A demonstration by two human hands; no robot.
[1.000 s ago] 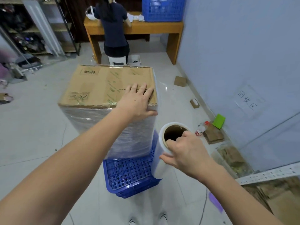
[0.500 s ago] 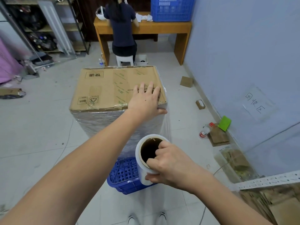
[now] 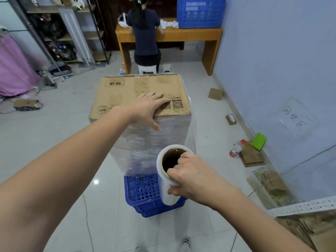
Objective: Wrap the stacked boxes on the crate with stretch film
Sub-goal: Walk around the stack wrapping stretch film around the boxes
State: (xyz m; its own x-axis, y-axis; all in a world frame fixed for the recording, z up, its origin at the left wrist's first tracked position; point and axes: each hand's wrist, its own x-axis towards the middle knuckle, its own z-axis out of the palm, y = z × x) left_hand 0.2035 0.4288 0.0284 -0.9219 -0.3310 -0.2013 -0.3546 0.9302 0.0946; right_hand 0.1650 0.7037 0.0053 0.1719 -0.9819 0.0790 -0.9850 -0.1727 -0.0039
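Observation:
The stacked cardboard boxes (image 3: 127, 91) stand on a blue perforated plastic crate (image 3: 143, 190) on the floor. Clear stretch film (image 3: 145, 142) covers the stack's near side from just under the top edge down to the crate. My left hand (image 3: 147, 108) lies flat, fingers straight, on the top box's near right part, thumb hanging over the edge. My right hand (image 3: 192, 177) grips a stretch film roll (image 3: 167, 191) held upright in front of the stack's near right corner, fingers hooked into its brown cardboard core. A sheet of film runs from the roll to that corner.
A person sits with their back to me at a wooden table (image 3: 189, 35) bearing a blue basket (image 3: 200, 11). The blue wall (image 3: 272, 70) runs along the right, with cardboard scraps (image 3: 251, 157), a small bottle (image 3: 235, 150) and small boxes (image 3: 215, 94) at its foot. Metal shelves (image 3: 60, 30) stand far left.
I have moved leftward round the stack, carrying the roll from its right side to its near right corner. My left hand stayed flat on the top box, sliding slightly left.

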